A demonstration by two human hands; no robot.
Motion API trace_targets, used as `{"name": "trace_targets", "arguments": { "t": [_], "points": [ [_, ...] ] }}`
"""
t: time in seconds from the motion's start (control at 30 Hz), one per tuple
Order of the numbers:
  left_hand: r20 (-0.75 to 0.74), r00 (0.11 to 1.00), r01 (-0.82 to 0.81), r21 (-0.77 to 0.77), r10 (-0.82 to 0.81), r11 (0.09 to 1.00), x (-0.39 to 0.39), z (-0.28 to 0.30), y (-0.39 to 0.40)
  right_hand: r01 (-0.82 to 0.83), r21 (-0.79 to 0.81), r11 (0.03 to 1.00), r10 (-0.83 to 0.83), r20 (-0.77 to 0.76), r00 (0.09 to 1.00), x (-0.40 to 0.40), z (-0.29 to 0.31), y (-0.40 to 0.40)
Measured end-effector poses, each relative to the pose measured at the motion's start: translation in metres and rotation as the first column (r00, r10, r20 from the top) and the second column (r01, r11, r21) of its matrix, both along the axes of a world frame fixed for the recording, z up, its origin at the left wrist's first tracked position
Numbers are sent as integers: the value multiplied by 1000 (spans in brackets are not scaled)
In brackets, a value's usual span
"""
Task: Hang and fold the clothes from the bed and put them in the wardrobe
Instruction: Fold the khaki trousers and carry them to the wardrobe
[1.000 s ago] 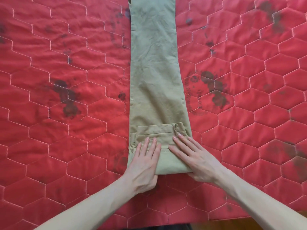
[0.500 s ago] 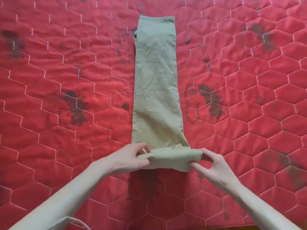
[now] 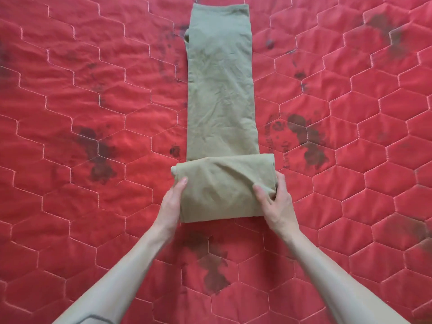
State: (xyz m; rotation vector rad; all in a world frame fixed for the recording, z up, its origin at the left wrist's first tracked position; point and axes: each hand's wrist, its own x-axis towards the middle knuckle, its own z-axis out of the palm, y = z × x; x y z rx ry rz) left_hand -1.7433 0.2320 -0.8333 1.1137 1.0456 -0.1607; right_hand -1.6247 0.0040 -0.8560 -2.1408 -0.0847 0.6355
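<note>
Both hands are on the trousers, one at each side of the folded near end. The left hand grips the left edge of the fold, thumb lying on top of the cloth and the other fingers tucked out of sight beneath it. The right hand clamps the right edge the same way, thumb pressed into the top so the fabric bunches and creases under it, fingers curled round the side. The two hands sit well apart, the full width of the fold between them. That fold is a thick, soft bundle at the end nearest the person, lying over the start of the long straight leg section, which runs away up the middle of the view to a square hem at the far end. The trousers are olive green and rest flat on the bed cover, a red quilt stitched in hexagons with dark blotchy stains on both sides of the cloth and one just below the fold. Half a second ago the fold was a slim roll pinched at its ends; now it is deeper and has advanced up the leg, and a second ago both palms lay flat on the waistband.
</note>
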Motion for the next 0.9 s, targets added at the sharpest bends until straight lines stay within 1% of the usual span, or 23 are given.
{"name": "trace_targets", "arguments": {
  "t": [0.1, 0.2, 0.27, 0.3, 0.33, 0.37, 0.4, 0.43, 0.47, 0.5, 0.53, 0.57, 0.6, 0.63, 0.67, 0.73, 0.87, 0.9],
  "points": [
    [-4, 993, 118, 254, -121, 960, 0, -22, 0, -1, -49, 999, 3, 48, 999, 9, -16, 2],
    [-18, 982, 183, 366, -190, 912, 7, -35, 2, 78, -124, 989, -64, 109, 992, 8, -30, 11],
    [-45, 971, 232, 413, -234, 881, 13, -42, 4, 124, -250, 960, -88, 153, 984, 2, -36, 20],
    [-74, 964, 262, 441, -257, 858, 16, -47, 5, 138, -314, 939, -75, 204, 976, -1, -40, 25],
    [-118, 951, 306, 488, -285, 818, 19, -51, 6, 143, -359, 922, -37, 287, 957, -2, -43, 28],
    [-168, 936, 350, 534, -309, 769, 21, -55, 5, 138, -396, 908, 29, 387, 922, -2, -47, 29],
    [-220, 919, 393, 571, -327, 720, 23, -56, 3, 116, -440, 890, 126, 483, 867, -1, -50, 29],
    [-269, 904, 428, 607, -333, 670, 23, -54, 0, 63, -491, 869, 251, 547, 798, 0, -52, 26],
    [-304, 895, 445, 655, -326, 611, 22, -52, -5, -22, -540, 842, 388, 576, 720, 2, -54, 21],
    [-319, 897, 439, 727, -306, 528, 19, -51, -9, -119, -572, 812, 506, 585, 634, 3, -56, 16],
    [-322, 898, 425, 809, -299, 406, 16, -51, -12, -214, -589, 779, 591, 576, 565, 4, -55, 12],
    [-326, 886, 416, 873, -329, 254, 13, -51, -14, -292, -598, 747, 646, 550, 529, 6, -55, 8],
    [-344, 848, 422, 898, -404, 121, 10, -51, -15, -347, -603, 719, 682, 513, 521, 9, -55, 6],
    [-368, 789, 436, 899, -492, 27, 7, -53, -16, -381, -605, 699, 702, 480, 526, 13, -55, 5],
    [-386, 723, 454, 890, -572, -27, 5, -54, -17, -403, -604, 688, 713, 455, 534, 17, -56, 4],
    [-429, 617, 516, 853, -660, -72, 2, -59, -18, -429, -601, 674, 723, 418, 551, 21, -60, 5],
    [-506, 485, 606, 783, -714, -143, 5, -65, -11, -440, -612, 658, 731, 377, 568, 22, -63, 8],
    [-519, 447, 608, 774, -729, -178, 5, -66, -9, -444, -612, 655, 734, 375, 566, 22, -63, 8]
  ]
}}
